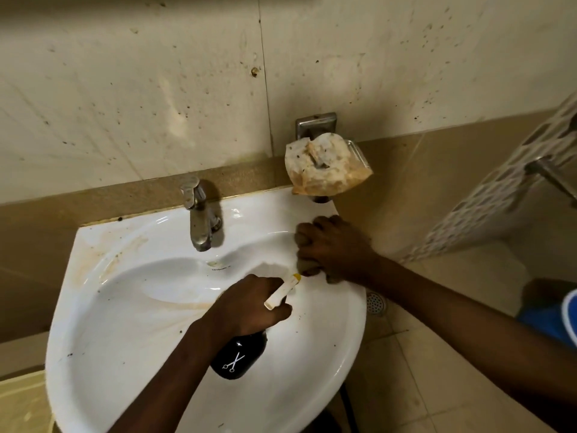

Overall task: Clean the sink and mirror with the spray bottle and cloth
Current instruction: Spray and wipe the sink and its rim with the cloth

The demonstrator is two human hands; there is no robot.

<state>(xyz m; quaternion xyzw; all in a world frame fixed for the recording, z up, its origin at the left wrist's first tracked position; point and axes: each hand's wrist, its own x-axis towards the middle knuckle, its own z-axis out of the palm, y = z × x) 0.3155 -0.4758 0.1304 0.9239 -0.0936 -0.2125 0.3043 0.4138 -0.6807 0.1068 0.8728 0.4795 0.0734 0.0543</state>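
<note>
A white sink (103, 307) with brown stains on its left rim fills the middle of the view. My left hand (249, 304) grips a black spray bottle (239, 354) with a cream nozzle (282, 290) over the basin, nozzle aimed toward the right rim. My right hand (334, 245) is closed on a crumpled grey cloth (307, 270), pressed against the sink's right rim. Most of the cloth is hidden under the fingers. No mirror is in view.
A metal tap (199, 214) stands at the back of the sink. A wall-mounted soap holder (324, 164) with a stained plastic wrap hangs above the right rear corner. A metal bar (552, 176) juts out at the far right. Spotted wall tiles rise behind.
</note>
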